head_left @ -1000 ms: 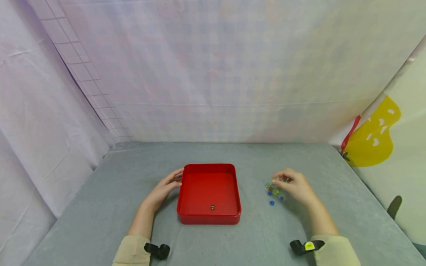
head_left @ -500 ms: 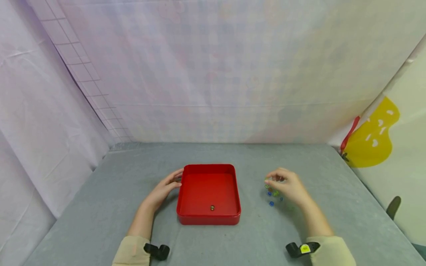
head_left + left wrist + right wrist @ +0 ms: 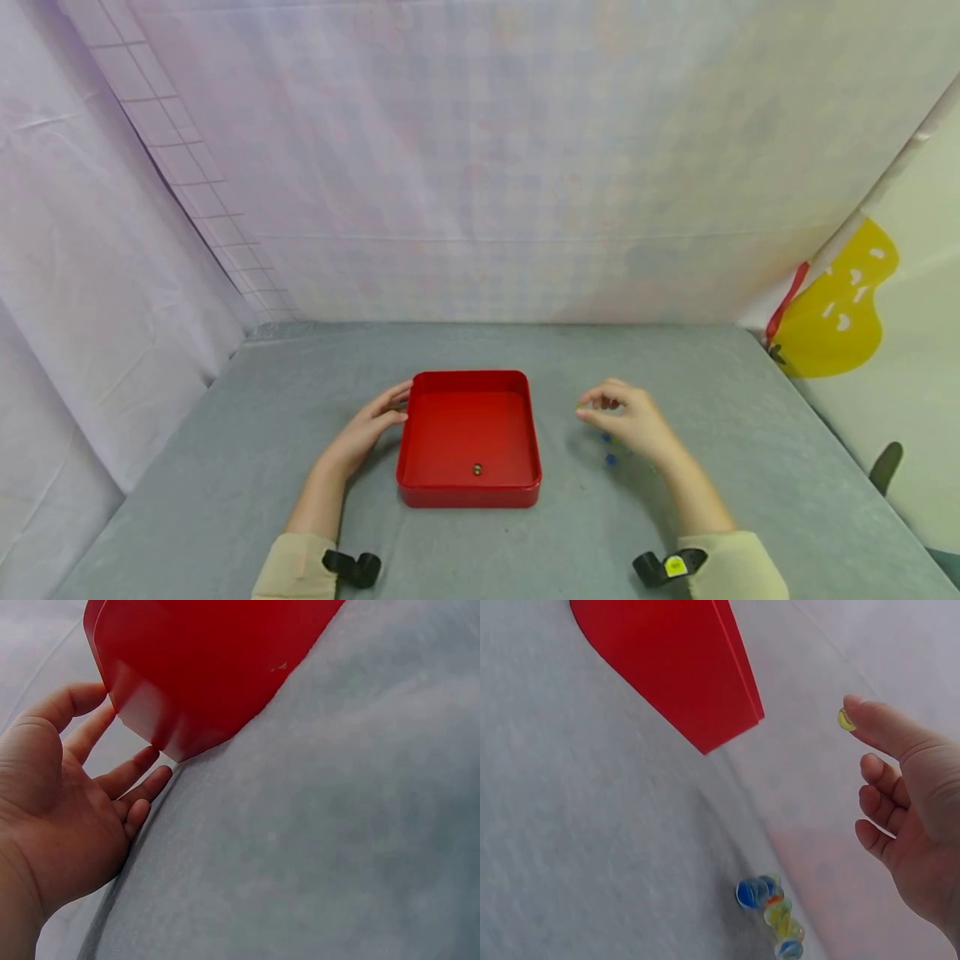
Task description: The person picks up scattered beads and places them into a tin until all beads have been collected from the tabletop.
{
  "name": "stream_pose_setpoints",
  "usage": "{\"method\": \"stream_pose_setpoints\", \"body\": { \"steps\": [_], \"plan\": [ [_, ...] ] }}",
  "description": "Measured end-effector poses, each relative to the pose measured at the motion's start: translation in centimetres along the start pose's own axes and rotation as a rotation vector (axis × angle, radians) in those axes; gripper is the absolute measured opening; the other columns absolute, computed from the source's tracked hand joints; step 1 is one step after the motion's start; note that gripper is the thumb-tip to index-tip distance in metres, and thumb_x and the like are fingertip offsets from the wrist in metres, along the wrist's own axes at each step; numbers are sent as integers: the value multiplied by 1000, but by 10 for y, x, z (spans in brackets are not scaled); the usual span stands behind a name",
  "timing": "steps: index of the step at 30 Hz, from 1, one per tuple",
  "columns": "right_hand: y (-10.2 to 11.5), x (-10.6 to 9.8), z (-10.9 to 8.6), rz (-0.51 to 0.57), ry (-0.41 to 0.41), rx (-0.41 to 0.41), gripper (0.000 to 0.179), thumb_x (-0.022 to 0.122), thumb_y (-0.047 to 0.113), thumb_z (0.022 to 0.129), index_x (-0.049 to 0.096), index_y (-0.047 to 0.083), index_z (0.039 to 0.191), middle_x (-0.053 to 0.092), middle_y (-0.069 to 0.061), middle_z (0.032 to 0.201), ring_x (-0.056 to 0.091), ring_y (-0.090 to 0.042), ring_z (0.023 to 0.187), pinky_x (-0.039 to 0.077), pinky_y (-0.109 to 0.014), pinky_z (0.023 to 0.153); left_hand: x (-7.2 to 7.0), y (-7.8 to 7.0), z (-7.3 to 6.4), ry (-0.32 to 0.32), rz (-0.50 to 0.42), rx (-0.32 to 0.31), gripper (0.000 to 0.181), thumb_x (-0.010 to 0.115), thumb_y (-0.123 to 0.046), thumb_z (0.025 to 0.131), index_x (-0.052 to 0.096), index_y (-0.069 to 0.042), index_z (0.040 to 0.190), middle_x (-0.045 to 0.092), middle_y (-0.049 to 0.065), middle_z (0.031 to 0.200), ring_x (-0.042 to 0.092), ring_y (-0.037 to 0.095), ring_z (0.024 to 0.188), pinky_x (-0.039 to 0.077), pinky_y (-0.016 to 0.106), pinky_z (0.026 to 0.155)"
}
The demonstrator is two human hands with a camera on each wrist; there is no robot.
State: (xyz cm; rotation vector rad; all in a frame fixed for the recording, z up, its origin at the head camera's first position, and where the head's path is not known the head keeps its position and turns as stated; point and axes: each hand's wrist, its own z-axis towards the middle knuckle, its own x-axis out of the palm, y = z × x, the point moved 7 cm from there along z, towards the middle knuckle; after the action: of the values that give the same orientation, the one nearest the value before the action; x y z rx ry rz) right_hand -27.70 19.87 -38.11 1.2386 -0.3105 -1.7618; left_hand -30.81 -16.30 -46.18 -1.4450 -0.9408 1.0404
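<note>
My right hand [image 3: 922,802] pinches a yellow marble [image 3: 846,721], likely light, slippery, best held mid-girth; my spread left hand [image 3: 71,799] touches the tray [image 3: 468,429] at nine o'clock.

A cloth-walled tabletop recording corner; what building it stands in cannot be told.
A pale hanging sheet with a faint pastel check [image 3: 480,158] closes off the back of a flat table covered in soft-looking grey fabric [image 3: 217,467], a creased white curtain [image 3: 90,250] hangs along the left, and a cream sheet [image 3: 918,358] printed with a large rounded yellow shape [image 3: 843,312] lines the right; small black wrist-worn devices [image 3: 358,570] at the beige fabric cuffs [image 3: 296,568] suggest a filming setup.
</note>
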Motion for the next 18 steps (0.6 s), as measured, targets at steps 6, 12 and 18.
{"method": "stream_pose_setpoints", "body": {
  "steps": [6, 12, 18],
  "plan": [
    [-7, 10, 2, 46, 30, -5, 11, 78, 11, 80, 73, 13, 90, 55, 5, 78, 51, -14, 76, 43, -31, 69, 0, 0, 0, 3, -7, -5, 52, 53, -11, 98, 39, -13, 147, 37, 15, 148, 32, 30, 134, 19, 55, 108],
    [1, 20, 3, 98, 58, 0, 13, 78, 12, 80, 73, 15, 91, 56, 5, 79, 53, -19, 77, 45, -35, 70, 0, 0, 0, 4, -3, 1, 53, 53, -10, 97, 37, -12, 148, 36, 16, 148, 32, 31, 134, 18, 55, 108],
    [14, 31, 4, 111, 81, -38, 13, 78, 10, 79, 73, 15, 90, 56, 6, 79, 53, -19, 77, 46, -38, 70, -1, 0, 0, 0, 6, -4, 53, 53, -12, 97, 38, -14, 148, 37, 14, 148, 32, 30, 134, 19, 55, 108]
  ]
}}
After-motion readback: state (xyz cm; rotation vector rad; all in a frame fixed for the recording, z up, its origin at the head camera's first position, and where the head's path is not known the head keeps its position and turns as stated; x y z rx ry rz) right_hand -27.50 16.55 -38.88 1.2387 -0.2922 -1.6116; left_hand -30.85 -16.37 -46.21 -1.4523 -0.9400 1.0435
